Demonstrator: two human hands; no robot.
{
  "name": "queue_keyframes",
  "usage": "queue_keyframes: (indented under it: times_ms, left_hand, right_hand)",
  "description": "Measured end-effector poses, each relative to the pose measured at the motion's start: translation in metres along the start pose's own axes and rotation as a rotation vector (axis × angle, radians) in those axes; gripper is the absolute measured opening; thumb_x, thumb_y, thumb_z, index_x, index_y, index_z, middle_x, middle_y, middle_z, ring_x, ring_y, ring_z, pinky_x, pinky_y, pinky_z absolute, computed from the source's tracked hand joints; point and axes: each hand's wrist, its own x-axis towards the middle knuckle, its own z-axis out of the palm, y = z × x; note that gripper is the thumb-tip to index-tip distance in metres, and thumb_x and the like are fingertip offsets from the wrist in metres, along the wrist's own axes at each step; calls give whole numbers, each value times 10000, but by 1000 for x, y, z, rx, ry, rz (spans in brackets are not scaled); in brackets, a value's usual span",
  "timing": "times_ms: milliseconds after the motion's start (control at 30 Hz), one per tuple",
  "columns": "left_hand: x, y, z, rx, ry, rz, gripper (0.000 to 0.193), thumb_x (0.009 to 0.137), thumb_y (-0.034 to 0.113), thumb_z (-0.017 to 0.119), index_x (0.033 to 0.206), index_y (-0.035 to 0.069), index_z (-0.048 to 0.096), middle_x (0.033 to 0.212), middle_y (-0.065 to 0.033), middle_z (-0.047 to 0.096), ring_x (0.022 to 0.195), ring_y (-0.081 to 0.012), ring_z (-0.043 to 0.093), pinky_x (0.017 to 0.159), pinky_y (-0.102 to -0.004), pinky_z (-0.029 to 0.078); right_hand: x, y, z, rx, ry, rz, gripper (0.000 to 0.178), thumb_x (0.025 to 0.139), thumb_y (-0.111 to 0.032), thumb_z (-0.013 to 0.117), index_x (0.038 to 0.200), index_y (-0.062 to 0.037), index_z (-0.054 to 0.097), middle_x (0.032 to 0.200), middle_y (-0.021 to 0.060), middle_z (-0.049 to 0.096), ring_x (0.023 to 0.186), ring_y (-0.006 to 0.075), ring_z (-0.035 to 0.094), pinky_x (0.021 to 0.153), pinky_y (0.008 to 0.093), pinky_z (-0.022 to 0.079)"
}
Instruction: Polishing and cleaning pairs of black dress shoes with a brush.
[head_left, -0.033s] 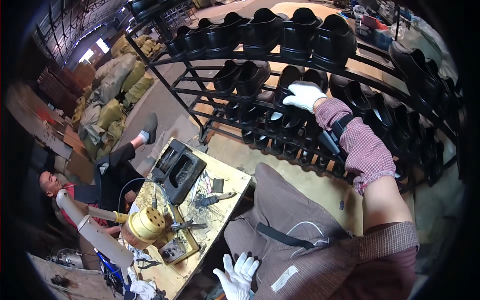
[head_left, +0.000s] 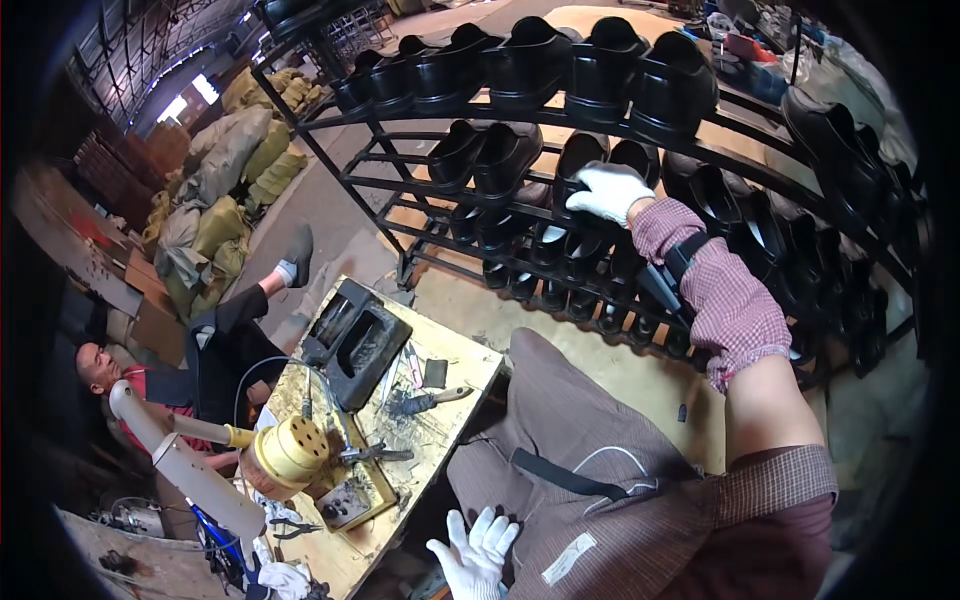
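Observation:
My right hand [head_left: 612, 193], in a white knit glove, reaches out to the rack's second tier. Its fingers close over the edge of a black shoe [head_left: 577, 152]; the glove covers part of the grip. Another black shoe [head_left: 634, 157] stands right behind that hand. Low in the picture, my left hand [head_left: 474, 553], also gloved, is held palm up with fingers spread and nothing in it. It is beside my brown apron [head_left: 610, 450], near the workbench edge.
A black metal rack [head_left: 380, 185] holds rows of black shoes. On the yellowish workbench [head_left: 470, 365] are a black tray [head_left: 358, 340], a brush [head_left: 430, 399], pliers [head_left: 297, 527] and a yellow lamp [head_left: 287, 455]. A person [head_left: 140, 390] sits beyond it at left; stuffed sacks [head_left: 225, 190] lie behind.

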Motion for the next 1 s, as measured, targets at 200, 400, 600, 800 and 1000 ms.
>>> queue_keyframes:
  times_ms: [200,400,600,800,1000]
  left_hand:
    - [32,1,-4,13,-311,-51,709,1055,635,305,1624,213,289,1627,-258,316,1408,-459,427,1216,-654,236]
    - [50,12,14,248,-116,-17,737,1054,646,285,1652,225,195,1625,-248,327,1395,-437,454,1205,-609,297]
    - [52,26,21,411,-51,-4,761,1048,658,276,1663,230,138,1638,-235,311,1394,-431,461,1190,-527,356]
    - [53,22,26,270,-126,-9,730,1058,608,345,1661,239,161,1643,-230,301,1393,-453,446,1153,-517,409]
    - [46,16,23,454,-223,104,874,960,734,446,1630,214,234,1536,-283,431,1302,-443,563,1147,-620,389]
  right_hand:
    - [6,-53,15,-175,377,-457,763,846,-386,741,1493,-89,468,1501,217,481,1263,397,544,1060,477,454]
    - [114,-120,38,-168,116,-196,986,836,-496,739,1631,-173,255,1626,235,331,1332,416,532,1106,487,441]
    - [194,-155,69,-8,-169,29,884,865,-549,711,1597,-214,345,1650,160,311,1285,313,619,1032,453,527]
    - [146,-142,78,36,47,-132,539,958,-527,606,1242,-72,660,1185,167,698,1097,322,688,946,425,535]
    - [12,-138,40,-137,237,-928,241,979,-265,616,1198,-212,699,1069,96,718,954,284,699,801,392,557]
